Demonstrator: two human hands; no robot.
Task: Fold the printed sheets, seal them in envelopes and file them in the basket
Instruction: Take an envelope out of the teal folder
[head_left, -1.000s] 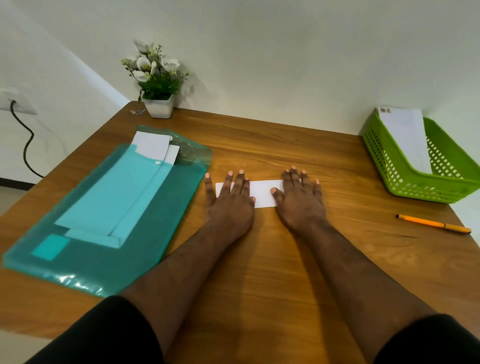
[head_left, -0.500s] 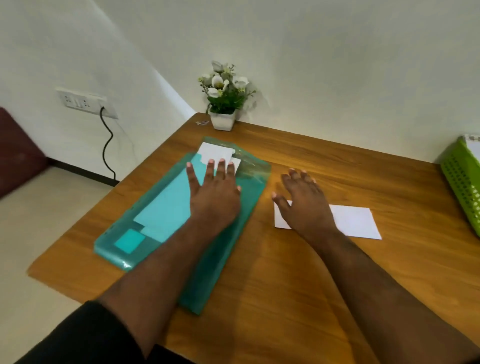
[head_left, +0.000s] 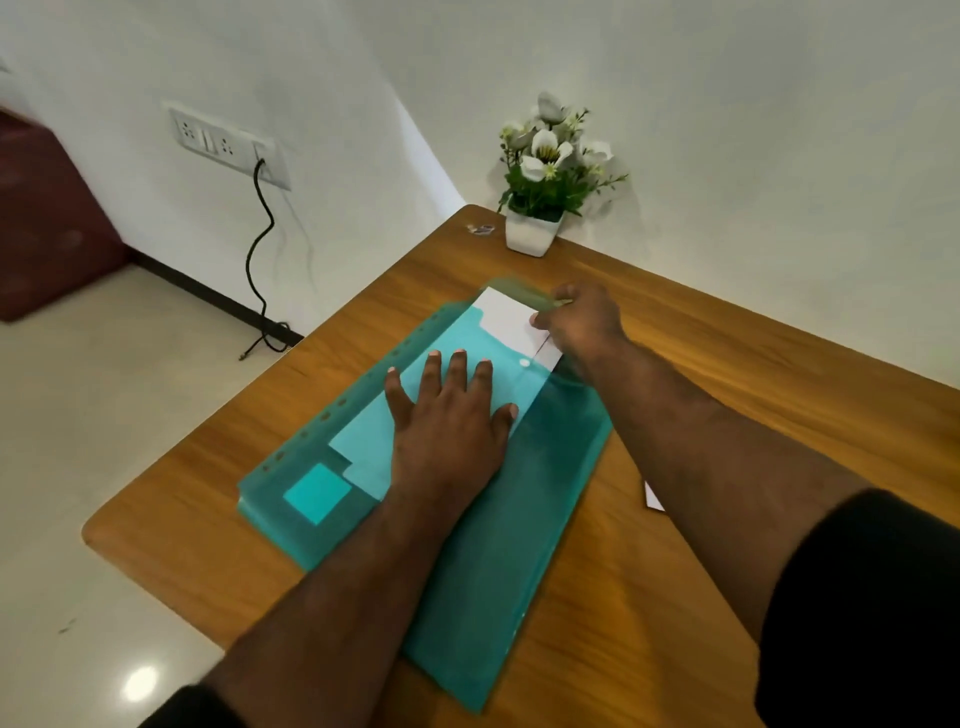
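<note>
Lying diagonally on a wooden table (head_left: 727, 364), a translucent teal plastic folder (head_left: 519, 519) holds white envelopes (head_left: 506, 319) whose ends poke out under its lifted flap. The left hand (head_left: 447, 431) presses flat on the folder, fingers spread wide, holding nothing. The right hand (head_left: 584, 319) reaches to the folder's far end, its grip pinched narrowly on the flap's edge beside the envelopes. A corner of a folded white sheet (head_left: 653, 500) shows just beyond the right forearm. A potted white flower plant (head_left: 545, 176) stands at the table's far corner.
</note>
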